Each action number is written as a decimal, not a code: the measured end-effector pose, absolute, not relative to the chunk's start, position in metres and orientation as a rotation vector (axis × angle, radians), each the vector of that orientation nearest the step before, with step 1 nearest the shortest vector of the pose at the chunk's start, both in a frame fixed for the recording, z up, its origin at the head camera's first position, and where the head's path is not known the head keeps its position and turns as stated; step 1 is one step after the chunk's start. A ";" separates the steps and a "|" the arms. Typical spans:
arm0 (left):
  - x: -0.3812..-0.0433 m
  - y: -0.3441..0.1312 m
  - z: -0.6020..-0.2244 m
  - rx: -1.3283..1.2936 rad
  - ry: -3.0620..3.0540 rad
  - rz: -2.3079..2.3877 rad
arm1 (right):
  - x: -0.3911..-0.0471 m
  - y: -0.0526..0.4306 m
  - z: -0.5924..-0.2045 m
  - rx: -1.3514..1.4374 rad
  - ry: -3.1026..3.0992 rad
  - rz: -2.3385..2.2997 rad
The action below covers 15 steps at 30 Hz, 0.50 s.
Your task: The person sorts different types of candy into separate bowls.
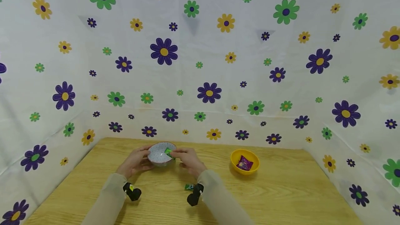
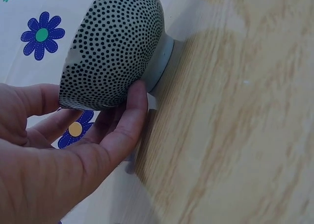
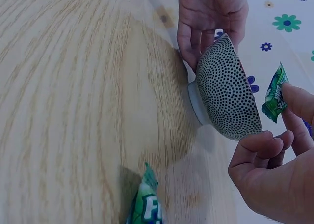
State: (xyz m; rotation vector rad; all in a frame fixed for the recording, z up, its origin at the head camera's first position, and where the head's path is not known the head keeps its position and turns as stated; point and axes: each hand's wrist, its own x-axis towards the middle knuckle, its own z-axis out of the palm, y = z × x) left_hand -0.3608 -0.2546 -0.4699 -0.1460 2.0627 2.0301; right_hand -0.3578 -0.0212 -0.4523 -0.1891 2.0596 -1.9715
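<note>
1. Left hand (image 1: 136, 161): fingers curled, gripping the left side of a round, black-dotted, pale ceramic bowl (image 1: 157, 152).
2. Right hand (image 1: 189, 161): thumb and fingers pinch a small, glossy green packet (image 3: 275, 93) at the bowl's right rim; its print is illegible.
3. Second green packet (image 3: 148, 203): on the counter (image 1: 281, 190) near the right wrist; white "F" legible, remainder cut off.
4. Round yellow bowl (image 1: 245, 173), right: contains purple wrappers (image 1: 244, 163).
</note>
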 end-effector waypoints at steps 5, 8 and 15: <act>-0.361 -0.257 -0.475 -0.146 2.068 2.015 | -0.357 -0.027 -0.453 -0.190 2.060 -1.952; -0.362 -0.258 -0.477 -0.135 2.069 2.010 | -0.357 -0.030 -0.452 -0.188 2.055 -1.950; -0.364 -0.259 -0.476 -0.104 2.090 2.001 | -0.358 -0.038 -0.451 -0.172 2.061 -1.984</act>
